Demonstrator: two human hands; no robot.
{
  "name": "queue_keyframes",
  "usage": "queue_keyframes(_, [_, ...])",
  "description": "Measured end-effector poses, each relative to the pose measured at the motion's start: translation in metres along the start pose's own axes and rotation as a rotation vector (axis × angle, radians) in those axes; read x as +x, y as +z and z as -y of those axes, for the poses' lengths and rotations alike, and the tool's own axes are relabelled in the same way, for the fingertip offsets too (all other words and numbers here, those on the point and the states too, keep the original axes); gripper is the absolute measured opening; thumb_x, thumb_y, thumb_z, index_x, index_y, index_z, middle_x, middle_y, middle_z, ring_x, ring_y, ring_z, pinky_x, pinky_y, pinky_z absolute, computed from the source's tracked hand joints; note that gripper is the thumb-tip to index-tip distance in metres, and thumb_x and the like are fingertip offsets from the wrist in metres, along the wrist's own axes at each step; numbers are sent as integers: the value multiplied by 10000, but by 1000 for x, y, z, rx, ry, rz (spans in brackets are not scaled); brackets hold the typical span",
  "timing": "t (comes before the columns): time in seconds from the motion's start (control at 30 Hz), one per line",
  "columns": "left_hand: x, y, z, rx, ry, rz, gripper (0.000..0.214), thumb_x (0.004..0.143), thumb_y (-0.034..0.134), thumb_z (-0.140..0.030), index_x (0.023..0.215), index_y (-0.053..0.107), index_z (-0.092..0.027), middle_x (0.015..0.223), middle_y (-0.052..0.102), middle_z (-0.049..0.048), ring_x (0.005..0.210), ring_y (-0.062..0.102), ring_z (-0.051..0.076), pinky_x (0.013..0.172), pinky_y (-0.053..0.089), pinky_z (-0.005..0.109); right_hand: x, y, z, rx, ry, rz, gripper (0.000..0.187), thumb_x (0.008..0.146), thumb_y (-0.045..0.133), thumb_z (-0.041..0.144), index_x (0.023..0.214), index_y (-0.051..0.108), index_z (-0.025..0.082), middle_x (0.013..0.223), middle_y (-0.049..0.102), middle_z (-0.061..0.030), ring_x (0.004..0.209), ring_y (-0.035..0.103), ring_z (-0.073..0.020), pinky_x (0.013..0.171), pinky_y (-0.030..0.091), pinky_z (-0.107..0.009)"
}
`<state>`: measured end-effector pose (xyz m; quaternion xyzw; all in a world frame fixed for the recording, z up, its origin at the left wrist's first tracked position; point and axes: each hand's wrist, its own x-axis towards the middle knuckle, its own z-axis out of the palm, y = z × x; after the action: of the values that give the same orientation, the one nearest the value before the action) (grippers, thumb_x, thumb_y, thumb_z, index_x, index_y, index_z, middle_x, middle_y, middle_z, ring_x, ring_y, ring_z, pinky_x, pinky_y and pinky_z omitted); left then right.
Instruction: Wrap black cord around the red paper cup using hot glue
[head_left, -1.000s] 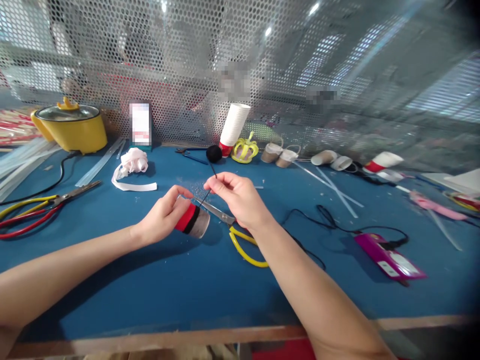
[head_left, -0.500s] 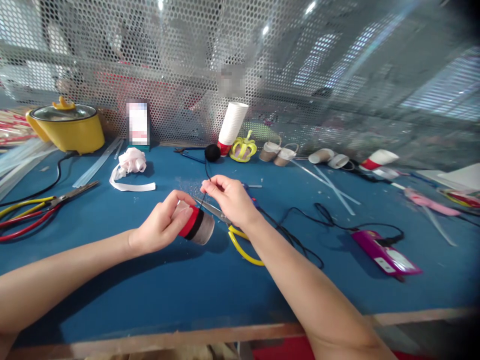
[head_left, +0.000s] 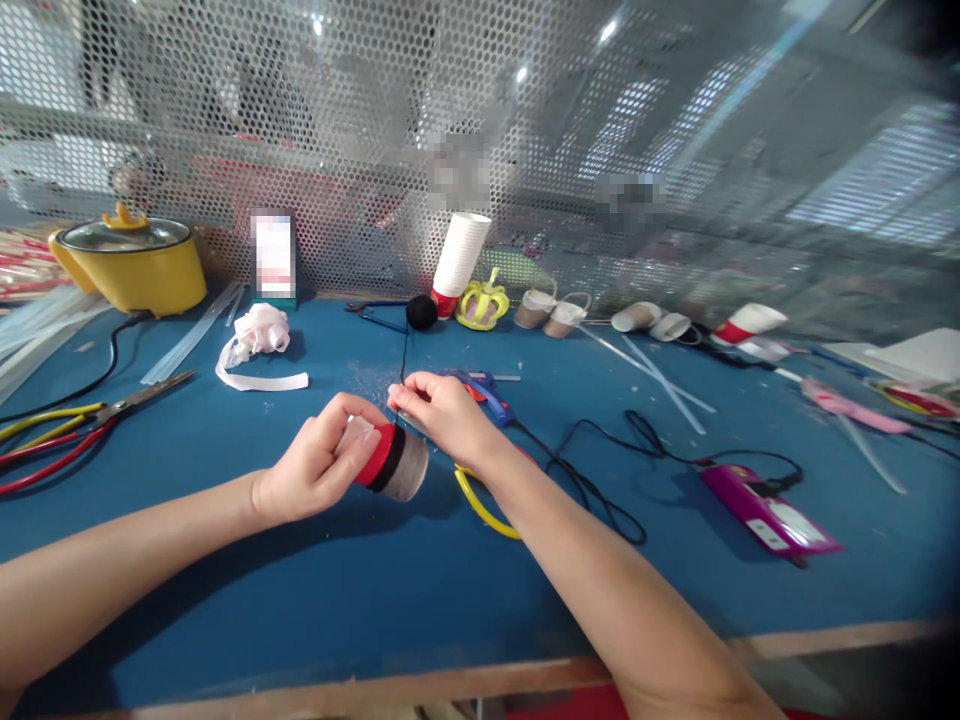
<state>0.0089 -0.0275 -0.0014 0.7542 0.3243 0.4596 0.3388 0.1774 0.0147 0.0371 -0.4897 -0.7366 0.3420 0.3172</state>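
Note:
My left hand [head_left: 319, 455] is closed around a paper cup [head_left: 382, 455], tilted on its side above the table. The cup is red and white, with a band of black yarn [head_left: 388, 458] wrapped round it. Between the thumb and fingers of my right hand [head_left: 442, 410], close to the cup, a strand of the same yarn is pinched. That strand runs back to a black yarn ball [head_left: 421, 312] on the table. Yellow-handled scissors [head_left: 484, 505] lie under my right forearm, partly hidden. A blue glue gun [head_left: 487, 395] lies just beyond my right hand.
A yellow electric pot [head_left: 142, 265], a crumpled white ribbon [head_left: 259, 335] and red-and-yellow shears [head_left: 97, 425] are on the left. Stacked paper cups [head_left: 460, 255] and small baskets [head_left: 536, 307] line the mesh wall. On the right lies a purple power strip [head_left: 772, 510] with black cords.
My right hand has come down and slightly left, nearer the cup, still pinching the yarn. More of the glue gun shows beyond it. The left hand keeps its hold on the cup.

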Motion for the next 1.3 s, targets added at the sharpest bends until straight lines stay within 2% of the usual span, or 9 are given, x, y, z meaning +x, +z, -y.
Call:
queue_keyframes(0.2, [0, 0, 2, -9, 83, -29, 114, 861, 422, -230, 953, 459, -173, 643, 517, -17, 516, 443, 80, 514, 375, 209, 1, 5, -2, -14, 48, 55, 253, 788, 484, 321, 618, 540, 143, 555, 492, 25, 531, 411, -91, 515, 302, -215])
queue_keyframes(0.53, [-1, 1, 1, -23, 110, -55, 113, 869, 420, -220, 972, 441, -178, 640, 498, -30, 499, 425, 69, 487, 358, 195, 0, 7, -4, 39, 43, 106, 307, 779, 484, 382, 563, 446, 167, 485, 367, 58, 463, 323, -74, 441, 218, -207])
queue_keyframes(0.8, [2, 2, -5, -35, 98, -64, 97, 875, 410, -209, 963, 431, -177, 596, 453, -60, 467, 377, 54, 501, 358, 189, 2, 8, -12, 89, 91, 181, 342, 771, 496, 465, 600, 449, 173, 476, 345, 63, 429, 293, -64, 409, 187, -193])
queue_keyframes(1.03, [2, 2, -5, -57, 127, -61, 88, 875, 412, -192, 961, 428, -180, 563, 404, -77, 450, 350, 48, 464, 326, 171, 3, 9, -16, 92, 83, 219, 342, 770, 484, 484, 623, 463, 176, 490, 371, 56, 431, 317, -69, 406, 214, -191])
queue_keyframes(1.3, [3, 3, -5, -72, 111, -70, 92, 875, 418, -201, 964, 429, -182, 571, 416, -73, 452, 353, 51, 467, 331, 175, 2, 9, -10, 108, 106, 213, 356, 729, 517, 495, 603, 451, 169, 500, 352, 62, 454, 296, -69, 418, 211, -199])
